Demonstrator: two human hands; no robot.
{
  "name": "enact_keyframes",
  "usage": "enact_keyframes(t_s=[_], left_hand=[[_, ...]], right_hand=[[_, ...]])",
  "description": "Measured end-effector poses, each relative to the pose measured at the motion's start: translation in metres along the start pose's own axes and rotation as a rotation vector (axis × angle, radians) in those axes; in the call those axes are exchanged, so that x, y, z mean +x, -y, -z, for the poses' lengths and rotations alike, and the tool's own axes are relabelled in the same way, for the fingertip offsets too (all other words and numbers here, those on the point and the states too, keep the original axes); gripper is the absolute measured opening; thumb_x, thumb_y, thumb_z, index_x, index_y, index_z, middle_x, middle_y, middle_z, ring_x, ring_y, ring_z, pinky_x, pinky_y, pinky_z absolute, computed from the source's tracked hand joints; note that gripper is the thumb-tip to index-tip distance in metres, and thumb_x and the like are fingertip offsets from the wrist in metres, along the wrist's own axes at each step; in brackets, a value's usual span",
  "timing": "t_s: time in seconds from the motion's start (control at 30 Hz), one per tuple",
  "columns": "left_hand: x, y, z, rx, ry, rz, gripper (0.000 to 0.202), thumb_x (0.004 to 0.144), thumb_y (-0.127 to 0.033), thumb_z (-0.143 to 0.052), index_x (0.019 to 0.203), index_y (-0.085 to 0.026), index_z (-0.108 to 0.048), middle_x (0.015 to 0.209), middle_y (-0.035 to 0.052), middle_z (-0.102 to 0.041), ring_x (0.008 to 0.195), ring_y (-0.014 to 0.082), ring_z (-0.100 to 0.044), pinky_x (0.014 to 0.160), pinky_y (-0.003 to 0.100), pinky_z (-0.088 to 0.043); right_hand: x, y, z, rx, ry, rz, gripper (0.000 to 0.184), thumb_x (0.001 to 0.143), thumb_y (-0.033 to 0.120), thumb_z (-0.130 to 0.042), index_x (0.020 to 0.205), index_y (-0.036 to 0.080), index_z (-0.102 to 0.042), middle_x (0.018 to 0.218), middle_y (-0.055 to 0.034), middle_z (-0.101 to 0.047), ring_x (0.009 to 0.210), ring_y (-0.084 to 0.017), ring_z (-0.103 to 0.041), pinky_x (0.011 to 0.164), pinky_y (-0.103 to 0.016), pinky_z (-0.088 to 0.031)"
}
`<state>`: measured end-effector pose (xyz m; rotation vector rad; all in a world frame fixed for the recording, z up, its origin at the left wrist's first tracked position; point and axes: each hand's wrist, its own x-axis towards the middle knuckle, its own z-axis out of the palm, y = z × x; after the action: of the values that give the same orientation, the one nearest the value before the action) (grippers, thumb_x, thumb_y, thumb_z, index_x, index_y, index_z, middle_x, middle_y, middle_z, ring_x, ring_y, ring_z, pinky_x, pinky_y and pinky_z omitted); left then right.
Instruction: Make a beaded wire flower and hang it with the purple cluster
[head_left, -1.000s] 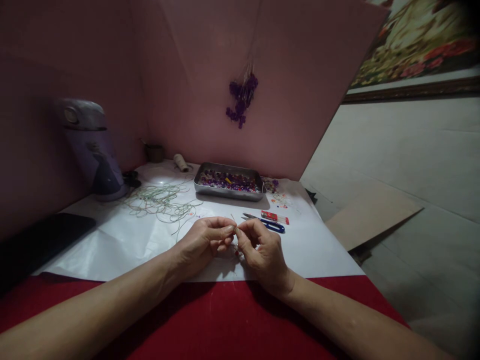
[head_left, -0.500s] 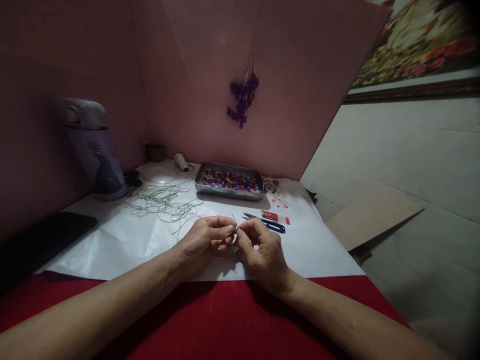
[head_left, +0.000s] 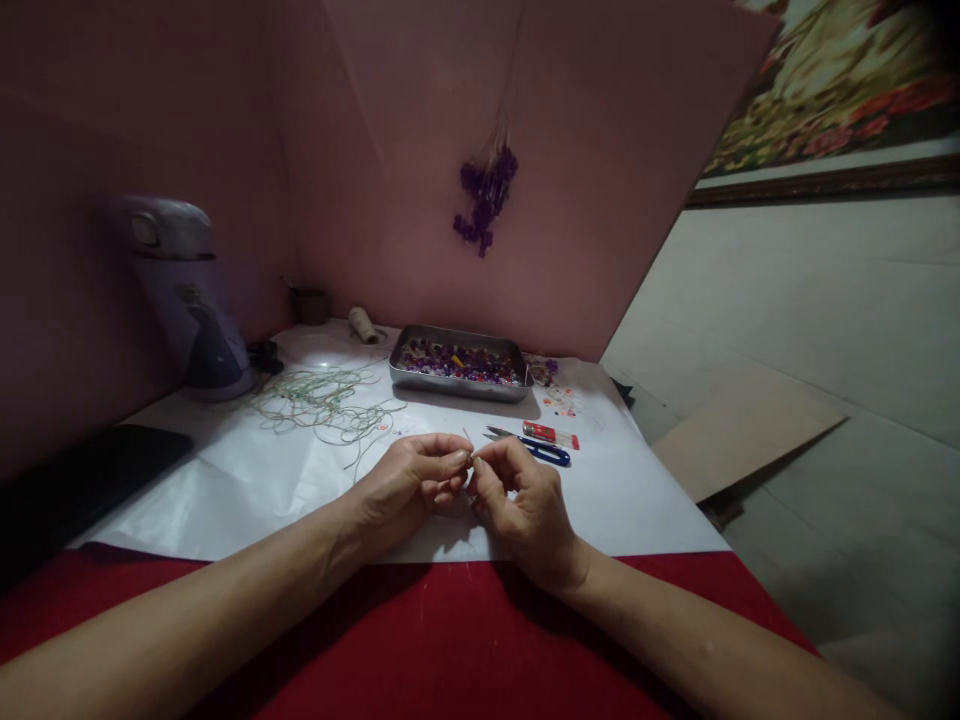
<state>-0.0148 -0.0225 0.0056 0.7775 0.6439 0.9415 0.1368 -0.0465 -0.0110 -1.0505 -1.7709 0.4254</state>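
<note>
My left hand (head_left: 412, 485) and my right hand (head_left: 517, 500) meet fingertip to fingertip over the white paper sheet (head_left: 247, 480), both pinched shut. A thin pale thread end (head_left: 466, 437) sticks up between the fingertips. What else the fingers hold is too small to make out. Behind the hands lie blue thread snips (head_left: 536, 447) and a small red tube (head_left: 550, 433). Farther back stands a metal tray (head_left: 457, 385) holding purple and mixed beads.
A tangle of pale cord (head_left: 322, 400) lies left of the tray, a cord spool (head_left: 364, 325) and small cup (head_left: 309, 305) behind it. A purple appliance (head_left: 187, 300) stands far left, a black slab (head_left: 82, 480) beside it. A purple bead cluster (head_left: 484, 200) hangs on the pink wall. Red cloth (head_left: 450, 640) covers the near table; its right edge drops off.
The hands stay in place; the fingers shift slightly at the pinch. A small red bead seen hanging below the fingertips a second ago no longer shows.
</note>
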Motion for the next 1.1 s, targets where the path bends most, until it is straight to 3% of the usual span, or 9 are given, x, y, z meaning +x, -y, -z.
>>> enact_keyframes(t_s=[1.1], left_hand=[[-0.0019,-0.0006,-0.0037,-0.018,0.025,0.002,0.016,0.064,-0.012,-0.078,0.072,-0.01,-0.065,0.061,0.0022,-0.058,0.052,0.008,-0.05,0.048,0.019,-0.032]], right_hand=[[-0.0003,0.0001,0.0,-0.009,-0.014,0.033,0.01,0.089,0.024,-0.05,0.081,0.019,-0.055,0.062,-0.0002,-0.062,0.049,-0.012,-0.057,0.047,-0.022,-0.045]])
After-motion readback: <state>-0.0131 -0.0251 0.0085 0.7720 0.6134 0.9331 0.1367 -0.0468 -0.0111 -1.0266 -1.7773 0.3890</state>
